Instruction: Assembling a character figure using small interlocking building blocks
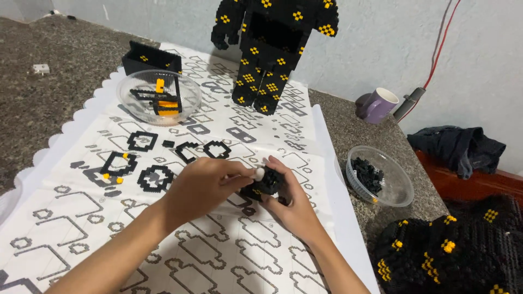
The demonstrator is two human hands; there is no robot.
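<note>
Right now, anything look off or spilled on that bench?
Nothing spilled. Both hands, left hand and right hand, hold a small black brick assembly. The tall black-and-yellow brick figure has an open gap in its chest. A dark crumpled cloth lies at the counter edge.

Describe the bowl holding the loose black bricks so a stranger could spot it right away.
Start at the tall black and yellow brick figure by the wall, then look right, off the white printed sheet. On the bare stone counter sits a clear plastic bowl; unlike the other bowl, it holds no orange pieces.
</note>
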